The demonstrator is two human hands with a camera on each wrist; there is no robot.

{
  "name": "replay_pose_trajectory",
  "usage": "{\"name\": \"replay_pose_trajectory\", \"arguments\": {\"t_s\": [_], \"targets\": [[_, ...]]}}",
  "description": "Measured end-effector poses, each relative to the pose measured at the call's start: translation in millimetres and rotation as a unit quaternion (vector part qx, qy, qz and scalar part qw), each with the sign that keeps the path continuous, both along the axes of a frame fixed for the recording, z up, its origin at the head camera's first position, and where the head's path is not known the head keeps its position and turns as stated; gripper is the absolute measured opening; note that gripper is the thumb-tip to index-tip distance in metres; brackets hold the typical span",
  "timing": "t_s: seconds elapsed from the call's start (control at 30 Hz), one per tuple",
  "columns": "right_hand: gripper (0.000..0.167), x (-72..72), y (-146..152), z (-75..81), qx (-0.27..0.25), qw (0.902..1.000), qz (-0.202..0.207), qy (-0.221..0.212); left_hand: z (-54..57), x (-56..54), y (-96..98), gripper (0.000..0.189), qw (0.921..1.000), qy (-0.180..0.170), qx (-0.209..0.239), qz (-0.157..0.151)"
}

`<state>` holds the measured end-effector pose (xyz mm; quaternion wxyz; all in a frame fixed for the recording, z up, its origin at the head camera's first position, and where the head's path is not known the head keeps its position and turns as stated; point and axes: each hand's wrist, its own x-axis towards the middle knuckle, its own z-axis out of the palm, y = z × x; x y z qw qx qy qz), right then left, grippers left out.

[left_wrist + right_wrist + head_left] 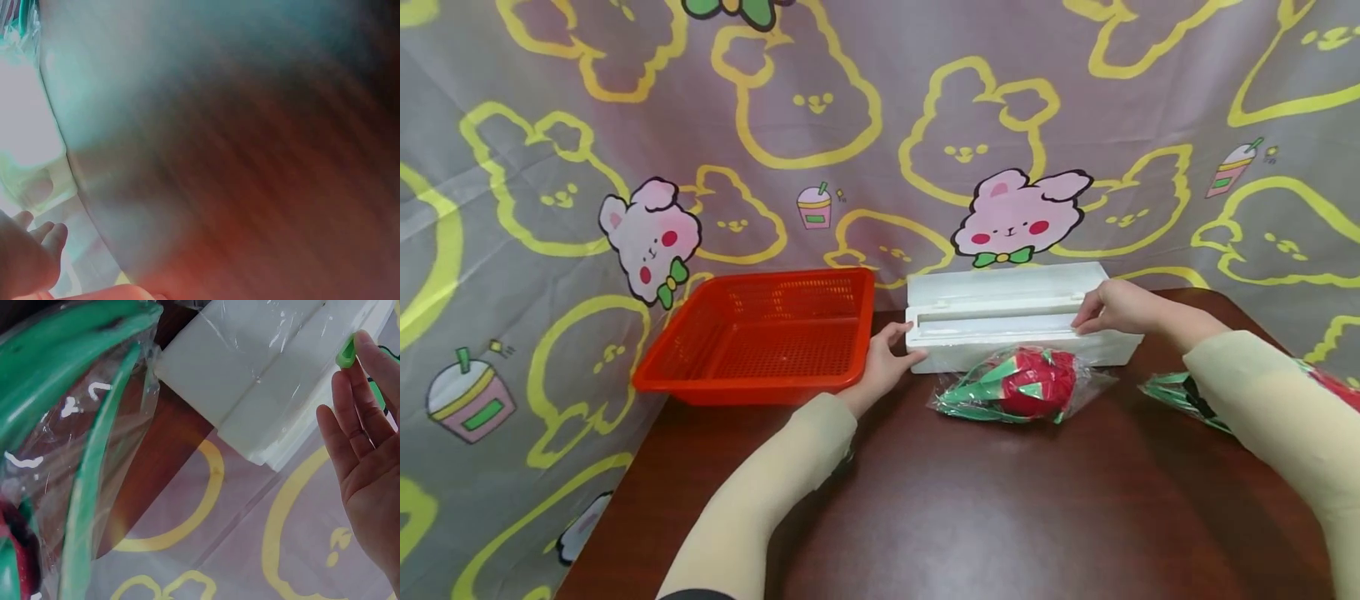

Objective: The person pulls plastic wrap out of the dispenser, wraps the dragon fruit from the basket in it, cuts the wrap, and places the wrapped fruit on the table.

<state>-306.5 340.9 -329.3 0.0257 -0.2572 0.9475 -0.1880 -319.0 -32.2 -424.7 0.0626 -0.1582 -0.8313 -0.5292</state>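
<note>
A long white cling film dispenser (1022,333) lies on the table with its lid raised at the back. My left hand (886,362) holds its left end, thumb at the front corner and fingers at the side. My right hand (1116,312) reaches over the right part, where thumb and index finger pinch a small green slider (346,352), seen in the right wrist view. Clear film runs from the dispenser's front over a red dragon fruit (1037,383) with green scales, lying just before it. In the left wrist view only part of my left hand (31,256) shows.
An orange-red plastic basket (752,392) stands left of the dispenser. Another film-wrapped dragon fruit (1180,396) lies on the right, partly behind my right sleeve. A patterned curtain (865,100) hangs close behind the brown table (970,508).
</note>
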Motion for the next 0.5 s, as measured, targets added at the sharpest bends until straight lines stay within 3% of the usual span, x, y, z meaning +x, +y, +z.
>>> {"name": "replay_pose_trajectory", "arguments": {"t_s": [0.33,0.5], "targets": [[0.004,2.9,9.2,2.5,0.021,0.9998,-0.003,0.005,-0.1,-0.7,-1.2,0.047,1.0000,-0.001,-0.006,-0.003],[0.005,4.2,28.4,-1.7,0.027,0.9990,-0.035,0.004,-2.0,-1.6,-2.4,0.046,0.9999,0.007,0.011,-0.002]]}}
